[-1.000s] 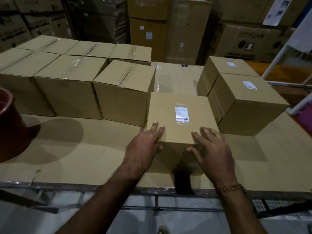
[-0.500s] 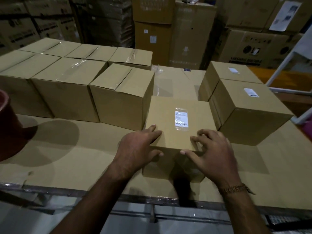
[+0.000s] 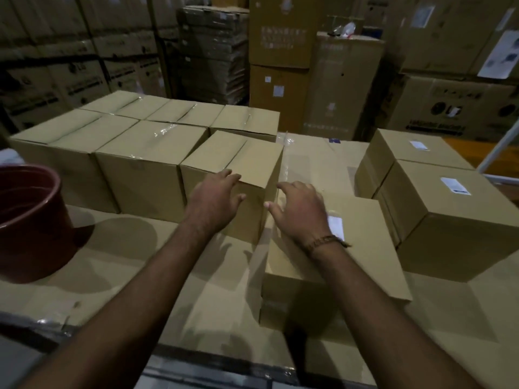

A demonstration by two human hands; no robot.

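Cardboard sheeting is covering the whole surface [image 3: 118, 265]. A tight block of sealed cartons [image 3: 146, 153] is standing to the left of and behind the tall carton [image 3: 238, 158], which is sitting mid-surface at that block's right end. Two stacked-looking labelled cartons [image 3: 455, 220] are resting well to the right of the tall carton. A low labelled carton [image 3: 365, 248] is lying just beside its right face, nearer the person. A dark red tub [image 3: 28, 220] is standing far to its left.

The left hand [image 3: 213, 203] is reaching onto the tall carton's front top edge, its fingers [image 3: 224, 174] spread and fairly straight, touching the flap but gripping nothing. The right hand [image 3: 300, 214] is hovering by the tall carton's right front corner, above the low carton, fingers loosely curved and holding nothing.

To my eye the person is reaching to take the tall carton, with the grasp not yet made. Next, both palms are going to need opposite faces, pressing inward evenly. Whether the top seam is taped, I cannot tell.
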